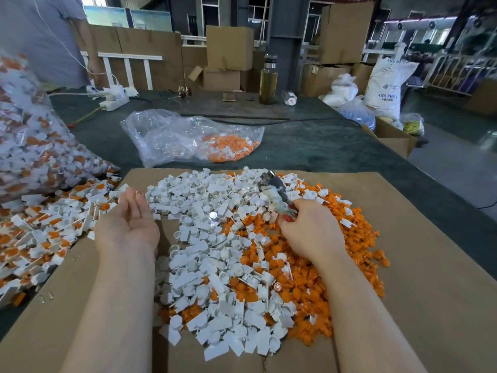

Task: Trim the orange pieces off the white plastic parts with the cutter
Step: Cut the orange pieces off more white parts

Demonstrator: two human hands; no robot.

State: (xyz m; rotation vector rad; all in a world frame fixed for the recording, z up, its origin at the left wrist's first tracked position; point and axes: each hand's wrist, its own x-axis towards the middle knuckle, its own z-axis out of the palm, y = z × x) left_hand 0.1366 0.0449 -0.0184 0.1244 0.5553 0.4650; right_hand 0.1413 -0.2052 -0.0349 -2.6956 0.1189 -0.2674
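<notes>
The right hand (pixel 309 227) sits at about four o'clock from the picture's centre, its fingers curled round the red handles of the cutter (pixel 277 192), whose worn metal head points up toward twelve o'clock over the heap. The left hand (pixel 129 219) lies palm up at about eight o'clock, fingers loosely bent and holding nothing. Between the hands, on a flat cardboard sheet (pixel 403 265) laid on the bench (pixel 309 146), lies a pile of white plastic parts (pixel 209 265); the cut orange pieces (pixel 309 278) gather at its three-to-five o'clock side. At nine o'clock lie untrimmed white-and-orange parts (pixel 48 232), spilling from a full clear bag (pixel 29 141). At twelve o'clock lies a second, nearly flat clear bag (pixel 172 135).
</notes>
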